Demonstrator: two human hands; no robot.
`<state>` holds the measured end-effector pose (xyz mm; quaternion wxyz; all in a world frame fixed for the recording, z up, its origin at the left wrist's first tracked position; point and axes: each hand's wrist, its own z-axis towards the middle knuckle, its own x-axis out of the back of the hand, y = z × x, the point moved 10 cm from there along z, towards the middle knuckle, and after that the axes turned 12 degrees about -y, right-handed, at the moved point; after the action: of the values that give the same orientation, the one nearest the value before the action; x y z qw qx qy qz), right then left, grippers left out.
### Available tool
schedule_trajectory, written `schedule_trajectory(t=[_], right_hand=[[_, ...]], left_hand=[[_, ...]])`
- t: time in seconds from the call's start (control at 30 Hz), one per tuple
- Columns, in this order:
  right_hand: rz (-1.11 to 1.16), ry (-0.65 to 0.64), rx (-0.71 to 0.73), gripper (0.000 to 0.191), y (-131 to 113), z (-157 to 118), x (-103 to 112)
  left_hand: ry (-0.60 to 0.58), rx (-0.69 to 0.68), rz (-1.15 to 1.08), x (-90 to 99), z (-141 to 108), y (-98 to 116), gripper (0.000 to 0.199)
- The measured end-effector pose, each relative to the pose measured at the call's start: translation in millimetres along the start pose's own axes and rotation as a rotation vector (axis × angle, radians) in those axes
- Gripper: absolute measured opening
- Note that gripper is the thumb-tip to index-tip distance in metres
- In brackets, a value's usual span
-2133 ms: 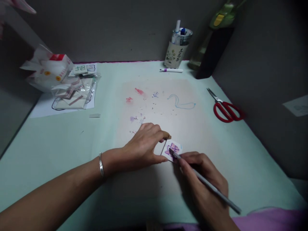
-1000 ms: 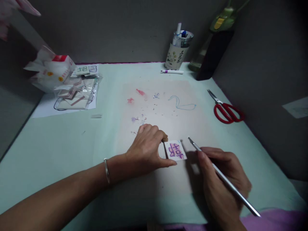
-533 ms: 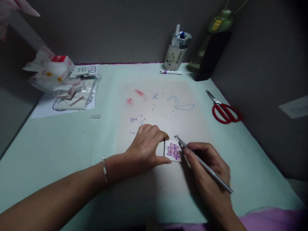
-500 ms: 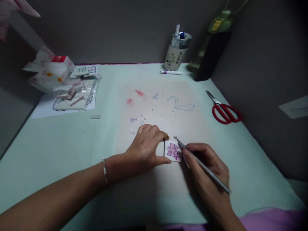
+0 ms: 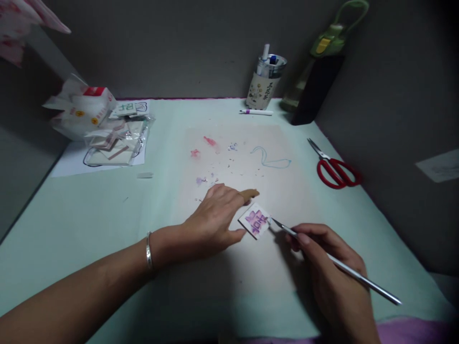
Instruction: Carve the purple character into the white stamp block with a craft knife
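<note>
“One small square block, flat-faced and white, with purple and pink characters on top. What lies nearest it?”

“A slim metal tool, rod-shaped and silvery, its narrow tip at the block's right-hand corner. A tan wrapping covers a finger of the left hand.”

“And the surface, and the room?”

“A mint-green bench, with a pale mat under the block. Red smudges and a thin blue outline mark the mat beyond the block. Red-handled scissors lie beyond it to the right; a labelled pen jar stands far past it, before a grey wall. Crinkled clear packets lie well to its left.”

“Where does the block lie among the fingers?”

“Cornerwise over the mat, beside the left hand, whose thumb and wrapped finger stand spread around it; I can't tell whether the thumb touches it. The right hand, right of the block, grips the tool between fingers and thumb.”
</note>
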<state>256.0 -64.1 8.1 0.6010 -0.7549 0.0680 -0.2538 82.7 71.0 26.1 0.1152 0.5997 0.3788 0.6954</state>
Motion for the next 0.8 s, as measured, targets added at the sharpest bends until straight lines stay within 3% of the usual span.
schedule_trajectory(t=[0.17,0.27,0.4,0.6,0.8], right_hand=[[-0.181,0.084,0.064,0.023,-19,-1,-1],[-0.277,0.022,0.152,0.018,-32,-1,-15],[-0.298,-0.053,0.253,0.013,-40,-7,-20],[-0.215,-0.135,0.073,0.02,-15,-11,0],[0.038,-0.053,-0.017,0.024,-3,-2,17]], left_hand=[[0.028,0.063,-0.037,-6.6,2,4,0.089],[0.062,0.065,0.033,-10.8,2,6,0.099],[0.1,0.05,0.073,-12.3,1,9,0.088],[0.125,0.019,0.028,-9.6,0,7,0.074],[0.037,-0.08,-0.043,-3.5,1,3,0.081]])
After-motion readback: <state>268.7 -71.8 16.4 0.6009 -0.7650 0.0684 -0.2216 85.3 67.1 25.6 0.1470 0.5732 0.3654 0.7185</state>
